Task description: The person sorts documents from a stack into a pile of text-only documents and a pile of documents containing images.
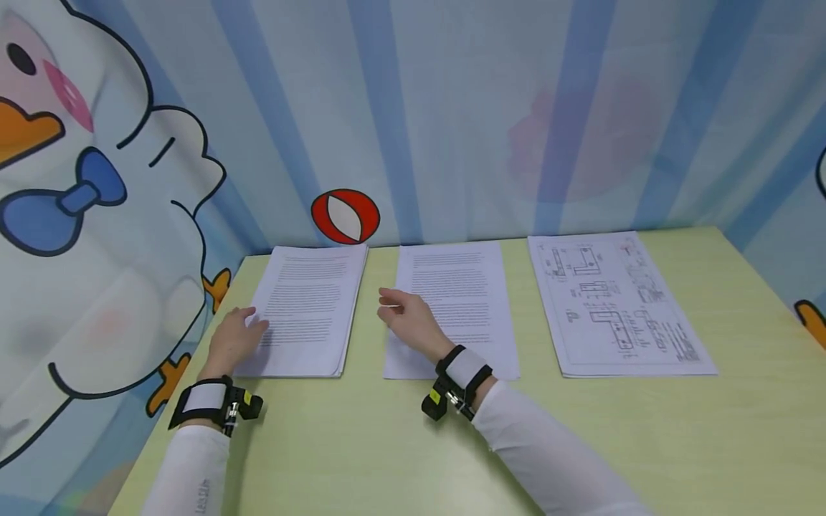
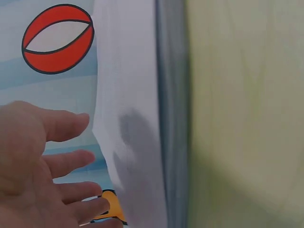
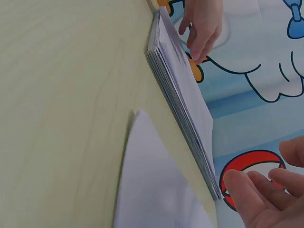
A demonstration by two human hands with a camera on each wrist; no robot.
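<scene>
Three piles of paper lie on the table. Printed text covers the top sheet of the left stack [image 1: 306, 308], and my left hand [image 1: 232, 340] is at its left edge with fingers spread and loosely bent. In the left wrist view that hand [image 2: 42, 171] holds nothing; whether it touches the paper I cannot tell. My right hand [image 1: 413, 322] hovers over the left side of the middle text pile [image 1: 458, 279], fingers loosely curved and gripping nothing. The right wrist view shows the left stack [image 3: 178, 83] as many layers thick, and a corner of the middle pile [image 3: 152, 175].
A pile topped with technical drawings [image 1: 613, 308] lies on the right of the pale yellow-green table [image 1: 335, 444]. Behind the table hangs a blue striped curtain [image 1: 452, 129] with a printed red ball [image 1: 368, 215]. A large white duck [image 1: 116, 301] is printed at left.
</scene>
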